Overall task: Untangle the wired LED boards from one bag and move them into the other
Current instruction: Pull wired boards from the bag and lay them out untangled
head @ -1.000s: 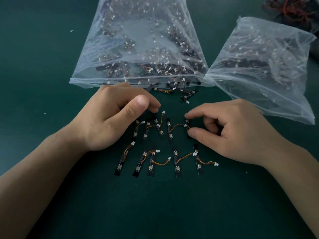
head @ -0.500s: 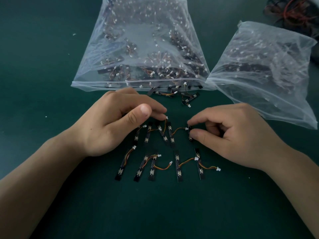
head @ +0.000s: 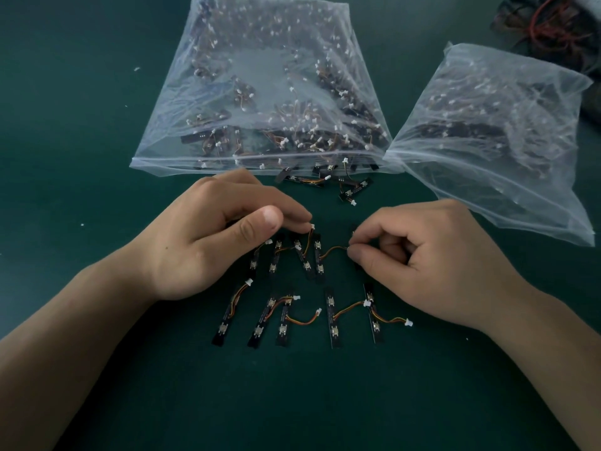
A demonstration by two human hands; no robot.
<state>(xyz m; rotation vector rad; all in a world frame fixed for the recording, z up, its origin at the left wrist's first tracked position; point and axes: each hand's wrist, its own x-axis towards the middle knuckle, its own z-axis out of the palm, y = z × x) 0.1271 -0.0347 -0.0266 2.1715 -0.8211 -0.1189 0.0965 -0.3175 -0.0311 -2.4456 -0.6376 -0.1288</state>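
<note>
Two clear plastic bags lie on the green table: a large bag [head: 266, 79] at the middle back and a second bag [head: 497, 125] at the right, both holding black wired LED boards. Several loose boards are laid out in two rows, an upper row [head: 312, 258] between my hands and a lower row [head: 331, 315] nearer me. My left hand [head: 221, 239] has its fingertips on the white connector of an upper board's wire. My right hand [head: 432, 255] pinches the end of an orange wire leading from an upper board.
A few more boards [head: 344, 187] spill from the mouth of the large bag. A bundle of dark and red cables [head: 549, 27] lies at the back right corner. Small white specks dot the green table [head: 97, 125] on the left.
Both hands have shifted slightly away from me. My right hand's pinch has moved from the rightmost upper board to the wire's end. My left fingertips now reach the white connector.
</note>
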